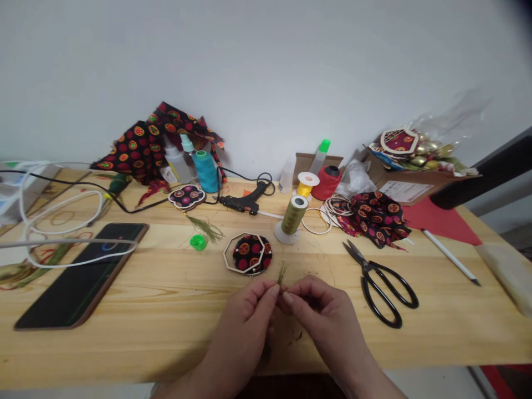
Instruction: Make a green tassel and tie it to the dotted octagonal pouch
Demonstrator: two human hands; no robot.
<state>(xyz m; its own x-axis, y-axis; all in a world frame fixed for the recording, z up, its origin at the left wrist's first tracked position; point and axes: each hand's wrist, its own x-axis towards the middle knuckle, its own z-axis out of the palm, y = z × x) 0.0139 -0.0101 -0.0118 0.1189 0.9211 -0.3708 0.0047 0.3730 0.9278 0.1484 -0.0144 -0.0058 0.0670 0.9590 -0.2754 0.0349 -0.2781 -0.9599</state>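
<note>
Near the table's front edge, my left hand (251,316) pinches a small bunch of olive-green thread (282,272), whose loose ends stick up above the fingertips. My right hand (322,310) is closed beside it, thumb and forefinger pressed together close to the bunch; what they grip is too small to make out. Just beyond my hands lies a round piece of patterned fabric (245,252) with an octagonal wooden frame (226,257) over it. A spool of olive thread (294,215) stands upright behind them. Black-handled scissors (368,269) lie partly open to the right.
A phone (83,282) and white cable (78,265) lie left. Farther back are a flower-shaped ornament (187,197), green cap (198,242), glue gun (245,200), teal thread cone (205,172) and red thread cone (327,184). A cardboard box (405,188) and white pencil (451,256) are right.
</note>
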